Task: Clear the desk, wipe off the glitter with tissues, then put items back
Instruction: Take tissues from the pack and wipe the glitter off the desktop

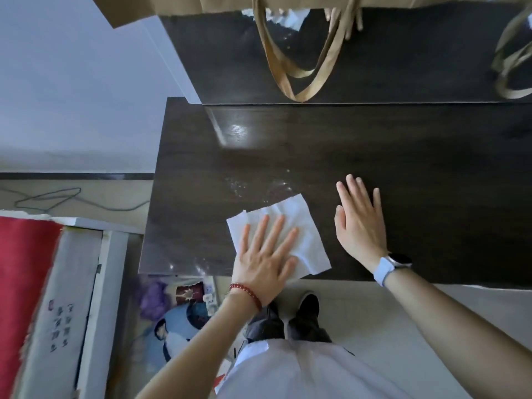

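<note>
A white tissue (305, 223) lies spread flat on the dark wooden desk (431, 174) near its front left edge. My left hand (266, 260) presses flat on the tissue with fingers spread. Just beyond the tissue, fine silvery glitter (253, 187) is scattered across the wood. My right hand (359, 223) rests flat on the bare desk to the right of the tissue, fingers apart, holding nothing. A watch sits on that wrist.
A raised dark shelf (374, 59) runs along the back of the desk, with tan bag handles (299, 70) hanging over it and more at the far right (509, 67). Left of the desk are a cable on the floor (57, 197), a red board (20, 283) and pictures (172, 321).
</note>
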The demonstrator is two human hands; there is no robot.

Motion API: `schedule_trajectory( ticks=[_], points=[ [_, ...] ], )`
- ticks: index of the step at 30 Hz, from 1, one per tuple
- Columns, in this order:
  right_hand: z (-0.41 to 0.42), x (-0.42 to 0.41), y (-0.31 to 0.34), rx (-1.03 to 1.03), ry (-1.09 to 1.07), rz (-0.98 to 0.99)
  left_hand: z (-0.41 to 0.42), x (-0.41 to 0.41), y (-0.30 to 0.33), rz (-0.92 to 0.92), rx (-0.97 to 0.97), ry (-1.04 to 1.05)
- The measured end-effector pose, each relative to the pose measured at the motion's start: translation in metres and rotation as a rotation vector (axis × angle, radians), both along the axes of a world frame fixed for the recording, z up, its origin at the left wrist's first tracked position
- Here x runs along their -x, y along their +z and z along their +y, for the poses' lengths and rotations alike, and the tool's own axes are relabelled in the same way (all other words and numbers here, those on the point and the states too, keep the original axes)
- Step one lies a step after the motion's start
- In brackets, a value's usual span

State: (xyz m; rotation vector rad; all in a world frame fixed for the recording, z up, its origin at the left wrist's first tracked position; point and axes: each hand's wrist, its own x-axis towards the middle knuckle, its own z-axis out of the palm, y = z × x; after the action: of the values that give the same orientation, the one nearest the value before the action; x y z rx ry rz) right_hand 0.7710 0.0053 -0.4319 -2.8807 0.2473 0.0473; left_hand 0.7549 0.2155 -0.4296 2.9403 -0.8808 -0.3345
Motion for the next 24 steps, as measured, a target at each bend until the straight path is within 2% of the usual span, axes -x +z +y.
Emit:
schedule_trajectory(
  ticks=[2, 3, 6, 8, 10, 13, 14, 16, 18, 21, 23, 24],
  points=[
    [-0.002, 0.002, -0.002, 0.006, 0.009, -0.013, 0.026, -0.009, -0.004, -0.032, -0.018, 0.064],
    [-0.002, 0.001, -0.001, 0.005, 0.004, -0.025, 0.046, -0.012, -0.005, -0.037, -0.006, 0.178],
    [0.001, 0.001, -0.002, 0.007, -0.01, -0.049, 0.092, -0.019, 0.003, 0.043, 0.027, 0.7],
    [0.002, 0.001, -0.001, 0.008, -0.014, -0.059, 0.076, -0.019, 0.006, 0.052, 0.037, 0.921],
    [0.002, 0.0, 0.0, 0.002, -0.016, -0.053, 0.028, -0.008, 0.006, 0.052, 0.076, 0.824],
    [0.0, 0.001, -0.001, -0.005, -0.012, -0.059, -0.041, 0.02, 0.003, 0.064, 0.109, 0.385],
    [-0.001, 0.001, -0.002, -0.013, -0.009, -0.058, -0.048, 0.024, 0.003, 0.056, 0.084, 0.286],
    [-0.003, 0.001, -0.002, -0.035, -0.006, -0.071, -0.034, 0.02, 0.003, 0.026, 0.027, 0.222],
    [-0.003, 0.001, -0.002, -0.049, -0.007, -0.096, 0.011, 0.014, 0.001, 0.013, -0.025, 0.337],
    [-0.002, 0.002, -0.003, -0.048, -0.007, -0.109, 0.084, -0.001, 0.007, 0.096, 0.004, 0.751],
    [-0.001, 0.001, -0.003, -0.046, -0.02, -0.122, 0.094, -0.006, 0.008, 0.114, 0.0, 0.94],
    [0.0, 0.0, -0.003, -0.056, -0.03, -0.129, 0.078, -0.004, 0.007, 0.106, 0.002, 0.934]
  ],
)
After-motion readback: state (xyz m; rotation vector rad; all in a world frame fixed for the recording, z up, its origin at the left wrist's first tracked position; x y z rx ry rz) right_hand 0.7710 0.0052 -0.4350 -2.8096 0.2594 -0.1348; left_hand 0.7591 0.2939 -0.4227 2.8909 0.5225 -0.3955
